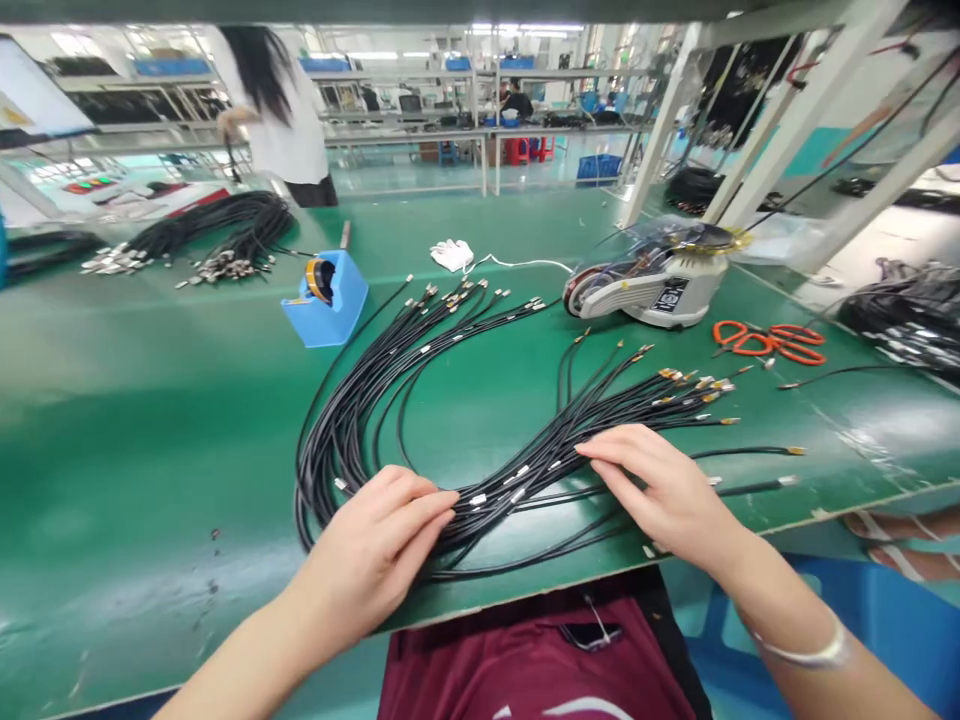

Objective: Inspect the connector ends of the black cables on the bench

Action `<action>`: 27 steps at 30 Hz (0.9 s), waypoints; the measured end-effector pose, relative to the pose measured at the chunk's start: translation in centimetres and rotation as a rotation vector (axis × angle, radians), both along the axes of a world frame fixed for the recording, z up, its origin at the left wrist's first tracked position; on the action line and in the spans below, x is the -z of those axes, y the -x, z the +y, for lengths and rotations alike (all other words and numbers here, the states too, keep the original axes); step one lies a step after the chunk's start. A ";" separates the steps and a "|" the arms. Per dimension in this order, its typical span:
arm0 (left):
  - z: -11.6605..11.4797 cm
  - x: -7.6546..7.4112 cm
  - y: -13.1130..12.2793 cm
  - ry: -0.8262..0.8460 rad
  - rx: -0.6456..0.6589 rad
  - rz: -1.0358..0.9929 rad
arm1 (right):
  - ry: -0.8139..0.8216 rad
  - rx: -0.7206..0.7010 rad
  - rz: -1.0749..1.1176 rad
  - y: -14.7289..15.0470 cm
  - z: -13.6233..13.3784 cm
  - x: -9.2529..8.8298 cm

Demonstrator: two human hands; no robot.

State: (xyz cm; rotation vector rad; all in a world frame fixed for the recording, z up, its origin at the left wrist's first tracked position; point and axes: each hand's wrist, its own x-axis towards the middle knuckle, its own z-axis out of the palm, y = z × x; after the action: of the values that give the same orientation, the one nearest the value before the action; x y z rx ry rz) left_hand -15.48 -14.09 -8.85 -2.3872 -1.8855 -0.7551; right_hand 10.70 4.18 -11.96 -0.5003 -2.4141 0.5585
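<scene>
Head view: a thick bundle of black, round-jacketed cables [345, 430] with metal connector ends and small white labels lies bent in a broad curve on the glossy green tabletop [187, 400], its near side close to the front edge. Both sets of ends point toward the right edge, one set farther back than the other.

The bare left hand [382, 540] is at the near bend of the bundle, thumb and fingers pressed together beside a white label; whether a cable is caught between the tips cannot be told. The bare right hand [660, 490], wearing a silver bangle [810, 655] at its wrist, reaches over the right part of the bundle, thumb and forefinger tips nearly meeting at the cables; whether they pinch one is also unclear.

Behind the bundle, toward the back edge, stand a light-blue plastic tape dispenser [341, 300] on the left and a pale grey machine with a black label [667, 292] on the right, a white fabric glove [451, 255] lying between them. Orange-handled metal scissors [772, 345] rest toward the right edge. Another heap of black cables [225, 225] lies near the back left corner.
</scene>
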 end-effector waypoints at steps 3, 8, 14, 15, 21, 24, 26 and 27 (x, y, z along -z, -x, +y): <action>2.2 0.3 -3.2 0.019 -0.042 0.068 | -0.028 0.036 0.020 0.8 1.1 0.2; 4.4 2.0 -5.8 0.006 -0.088 0.132 | -0.097 0.001 -0.064 1.8 1.8 0.5; 6.0 2.1 -5.6 0.044 -0.193 -0.182 | 0.281 0.136 0.250 2.6 1.5 0.4; 6.6 1.8 -5.6 0.125 -0.229 -0.257 | 0.478 0.205 0.309 2.5 1.5 0.5; 11.3 -1.3 -6.5 0.719 -0.329 -0.835 | 1.310 0.239 0.416 2.3 2.2 0.4; 11.7 -1.7 -5.9 0.754 -0.293 -0.898 | 1.542 0.121 0.632 2.8 3.5 -0.4; 10.7 -1.0 -4.7 0.691 -0.283 -0.871 | 1.620 0.049 0.831 3.0 4.7 -1.4; 10.1 -0.5 -4.0 0.638 -0.298 -0.861 | 1.612 0.038 0.937 2.8 5.5 -2.0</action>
State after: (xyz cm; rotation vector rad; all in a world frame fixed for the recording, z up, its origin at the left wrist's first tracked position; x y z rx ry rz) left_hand -11.51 -4.03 -8.32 -2.0935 -3.1266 -1.5028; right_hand 7.89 9.73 -9.98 -0.6320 -0.6795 2.0774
